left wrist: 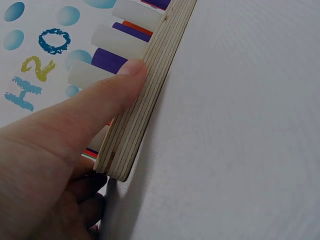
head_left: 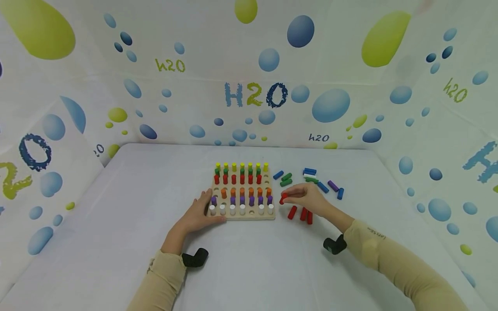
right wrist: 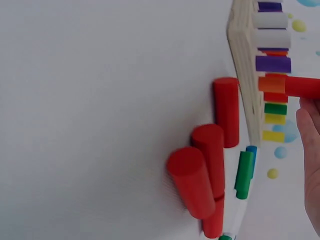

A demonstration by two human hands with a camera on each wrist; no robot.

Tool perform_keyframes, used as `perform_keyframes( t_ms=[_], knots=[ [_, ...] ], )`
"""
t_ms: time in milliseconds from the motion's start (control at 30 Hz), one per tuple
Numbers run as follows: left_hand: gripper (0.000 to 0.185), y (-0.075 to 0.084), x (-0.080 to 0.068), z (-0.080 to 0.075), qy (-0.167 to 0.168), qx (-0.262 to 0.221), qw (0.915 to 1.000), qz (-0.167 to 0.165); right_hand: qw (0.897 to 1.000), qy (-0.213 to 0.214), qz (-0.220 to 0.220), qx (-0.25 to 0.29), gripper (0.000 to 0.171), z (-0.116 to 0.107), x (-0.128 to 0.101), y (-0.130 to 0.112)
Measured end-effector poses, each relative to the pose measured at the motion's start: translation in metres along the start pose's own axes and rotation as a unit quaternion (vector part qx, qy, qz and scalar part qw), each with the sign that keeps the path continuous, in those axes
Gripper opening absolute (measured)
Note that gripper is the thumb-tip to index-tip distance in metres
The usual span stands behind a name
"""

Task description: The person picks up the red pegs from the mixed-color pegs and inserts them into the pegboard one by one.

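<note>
- Pinching a red peg (head_left: 282,198) in our right hand (head_left: 307,199), we hold it just off the right edge of the wooden pegboard (head_left: 243,214), above the table (head_left: 116,224).
- Our left hand (head_left: 200,212) rests against the board's near left corner, thumb lying straight along its edge in the left wrist view, fingers relaxed and clasping nothing.
- We judge the peg light, stiff and smooth; being round it could roll or slip, so a fingertip hold near one end seems best, leaving the other end free.
- Three more loose red pegs (head_left: 299,213) lie on the table just under our right hand; blue, green and purple ones (head_left: 311,178) lie farther back.
- From the right wrist view only the peg's end and the side of the hand show, so the exact finger placement is hard to make out.
- Several holes in the board look empty, but which ones we cannot tell for certain.
</note>
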State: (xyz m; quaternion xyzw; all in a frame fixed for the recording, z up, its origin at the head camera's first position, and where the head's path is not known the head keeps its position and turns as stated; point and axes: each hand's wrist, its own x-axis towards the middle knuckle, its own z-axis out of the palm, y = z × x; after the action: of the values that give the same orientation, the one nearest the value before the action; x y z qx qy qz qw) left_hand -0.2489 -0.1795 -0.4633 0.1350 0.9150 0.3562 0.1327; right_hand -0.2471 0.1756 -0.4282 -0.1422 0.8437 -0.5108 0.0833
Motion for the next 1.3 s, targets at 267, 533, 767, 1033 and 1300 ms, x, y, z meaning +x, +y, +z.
perform_keyframes(
  t_ms=[267, 533, 767, 1033, 1300],
  knots=[
    [0.112, -0.001, 0.0, 0.001, 0.002, -0.001, 1.0, 0.002, 1.0, 0.018, 0.01, -0.003, 0.034, -0.016, 0.008, -0.007],
    [0.112, -0.001, 0.0, 0.001, 0.0, -0.002, 1.0, -0.001, 0.999, 0.039, 0.018, 0.003, 0.035, -0.028, 0.019, -0.011],
    [0.113, -0.001, 0.0, 0.001, 0.002, -0.006, 1.0, -0.003, 0.998, 0.047, 0.04, -0.006, 0.041, -0.026, 0.032, -0.009],
    [0.113, -0.002, -0.001, 0.001, 0.002, -0.013, 0.9998, -0.013, 0.998, 0.041, 0.043, 0.006, 0.039, -0.014, 0.052, -0.009],
    [0.111, 0.0, 0.0, 0.001, 0.004, -0.012, 0.9998, -0.017, 0.999, 0.041, 0.033, 0.015, 0.037, -0.003, 0.07, -0.002]
  ],
)
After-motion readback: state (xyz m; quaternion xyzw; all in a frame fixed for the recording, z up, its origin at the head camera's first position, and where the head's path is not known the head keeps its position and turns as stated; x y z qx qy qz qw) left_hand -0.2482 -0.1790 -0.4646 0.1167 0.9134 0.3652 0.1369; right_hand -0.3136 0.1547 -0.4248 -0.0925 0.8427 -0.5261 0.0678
